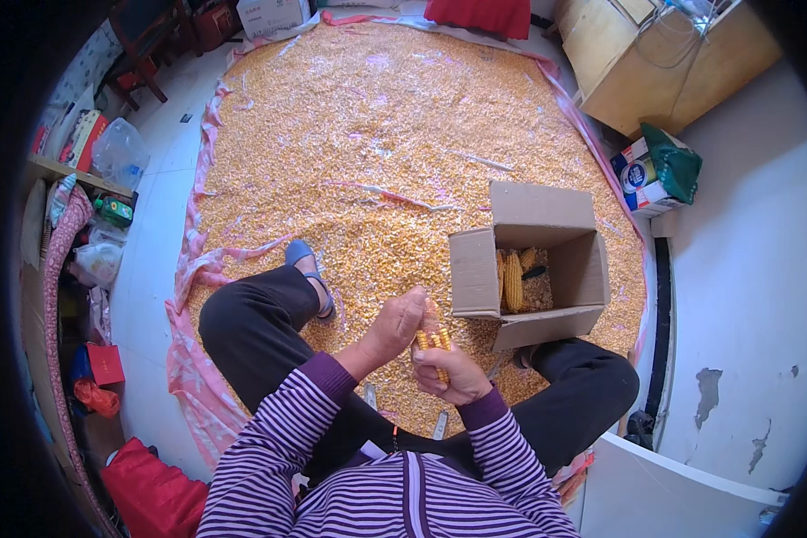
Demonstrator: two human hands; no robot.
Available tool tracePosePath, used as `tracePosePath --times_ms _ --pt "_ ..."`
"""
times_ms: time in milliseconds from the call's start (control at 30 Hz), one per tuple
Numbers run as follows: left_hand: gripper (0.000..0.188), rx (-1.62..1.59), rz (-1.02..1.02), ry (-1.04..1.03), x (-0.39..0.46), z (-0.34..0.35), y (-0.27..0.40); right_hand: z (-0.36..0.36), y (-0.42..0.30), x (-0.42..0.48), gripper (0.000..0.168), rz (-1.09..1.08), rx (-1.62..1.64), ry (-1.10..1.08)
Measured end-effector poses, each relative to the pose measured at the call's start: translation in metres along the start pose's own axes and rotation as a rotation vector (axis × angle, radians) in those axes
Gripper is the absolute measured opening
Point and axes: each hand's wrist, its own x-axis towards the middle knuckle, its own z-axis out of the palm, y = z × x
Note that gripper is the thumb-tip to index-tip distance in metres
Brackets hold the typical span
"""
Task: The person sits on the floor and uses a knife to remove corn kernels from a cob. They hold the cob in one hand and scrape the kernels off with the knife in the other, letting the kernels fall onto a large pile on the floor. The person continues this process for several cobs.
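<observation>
A partly shelled corn cob (434,334) is between my two hands, its upper end bare and rows of yellow kernels on its lower part. My right hand (450,372) is wrapped around the lower part. My left hand (398,324), fingers curled, lies against the upper left side of the cob; whether it grips the cob is hidden. Just right of my hands stands an open cardboard box (474,269) with several unshelled corn ears (513,281) and a dark object inside. Loose corn kernels (390,249) spread over a pink sheet (198,363) on the floor.
Far left is a shelf (81,175) with bags and a green bottle. A wooden cabinet (645,74) stands at the upper right, a carton with a green bag (672,165) below it. A red bag (151,487) lies lower left, and a white panel (679,484) lower right.
</observation>
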Motion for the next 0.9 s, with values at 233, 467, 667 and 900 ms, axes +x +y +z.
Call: tracePosePath --times_ms 233,467,667,900 --pt "0.045 -0.277 -0.181 0.003 0.001 0.007 -0.003 0.002 0.008 0.023 0.018 -0.866 -1.183 0.74" --pt "0.028 0.084 -0.198 -0.007 0.002 0.012 0.007 -0.007 0.019 0.017 0.046 -0.719 -1.579 0.898" --pt "0.033 0.192 -0.035 -0.039 0.001 0.012 -0.003 -0.022 0.02 0.022 0.026 -0.548 -0.84 0.439" --pt "0.035 0.199 0.09 -0.093 0.001 0.0 -0.004 -0.017 0.016 0.01 0.022 -0.295 -0.722 0.404"
